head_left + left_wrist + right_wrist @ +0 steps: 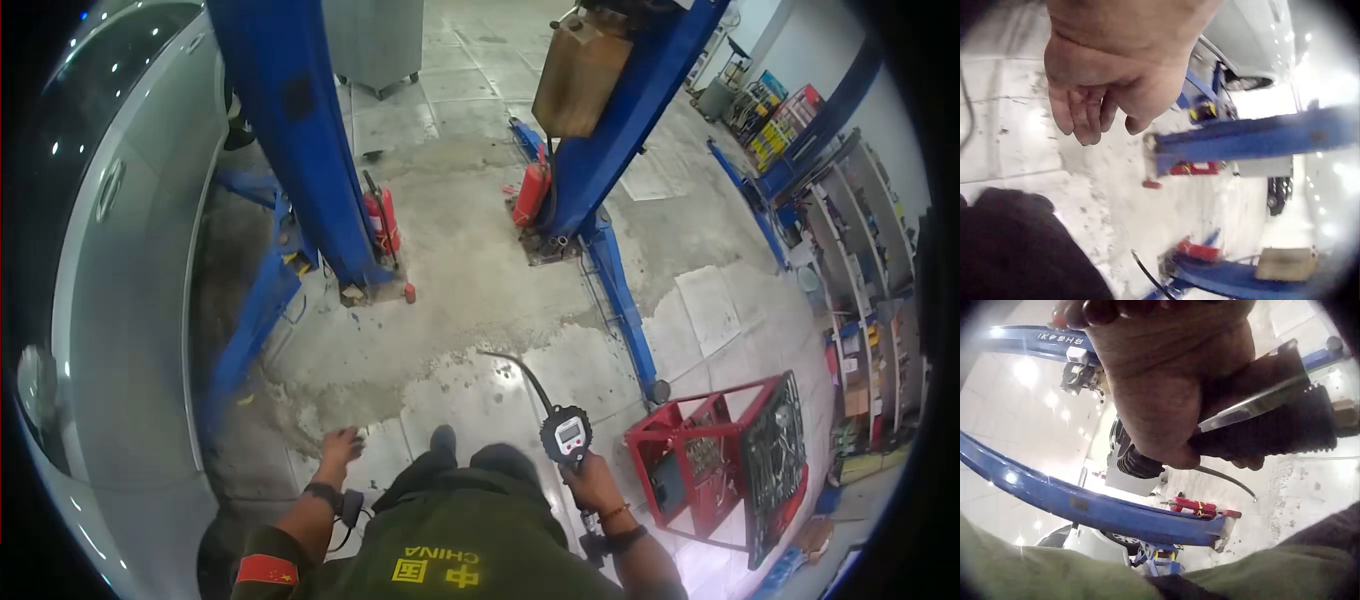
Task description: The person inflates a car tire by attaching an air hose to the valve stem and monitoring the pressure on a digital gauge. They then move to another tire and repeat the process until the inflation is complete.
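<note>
My right hand (597, 486) grips the handle of a black round gauge (567, 434) with a small digital display, at the lower centre right of the head view. A thin dark hose (528, 372) curves up and left from the gauge. In the right wrist view the fingers of my right hand (1160, 387) wrap round the black ribbed grip (1266, 428), a metal lever along it. My left hand (342, 447) hangs empty over the floor, its fingers loosely bent; the left wrist view shows the same hand (1110, 81) touching nothing.
A silver car (135, 250) stands on the left. Two blue lift posts (300, 130) rise ahead, with a red extinguisher (532, 193) beside the right one. A red tool cart (715, 450) stands at the lower right, with loaded shelves (850, 260) beyond it. Blue lift arms (622, 300) reach across the floor.
</note>
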A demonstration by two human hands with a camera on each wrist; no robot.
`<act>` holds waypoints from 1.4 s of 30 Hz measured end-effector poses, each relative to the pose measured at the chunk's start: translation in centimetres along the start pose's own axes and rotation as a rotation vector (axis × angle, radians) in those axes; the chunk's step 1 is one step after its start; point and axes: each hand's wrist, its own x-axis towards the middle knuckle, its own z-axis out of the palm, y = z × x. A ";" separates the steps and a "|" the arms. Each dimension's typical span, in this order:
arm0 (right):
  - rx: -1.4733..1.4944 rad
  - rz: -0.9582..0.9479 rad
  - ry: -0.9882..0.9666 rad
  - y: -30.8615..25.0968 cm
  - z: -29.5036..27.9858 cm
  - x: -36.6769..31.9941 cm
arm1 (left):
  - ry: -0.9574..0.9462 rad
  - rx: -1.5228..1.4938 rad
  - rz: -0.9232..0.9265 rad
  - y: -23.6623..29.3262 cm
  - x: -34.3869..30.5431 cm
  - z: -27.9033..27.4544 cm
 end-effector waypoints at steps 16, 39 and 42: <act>-0.057 -0.239 -0.213 -16.3 -16.4 52.3 | -0.004 -0.071 -0.122 37.3 18.9 21.8; -0.211 -0.479 -0.445 -61.4 -17.7 117.7 | 0.363 -0.677 0.079 77.8 58.9 23.9; -0.310 -0.564 -0.545 -69.7 -17.2 127.1 | 0.533 -0.715 -0.047 78.6 63.1 23.6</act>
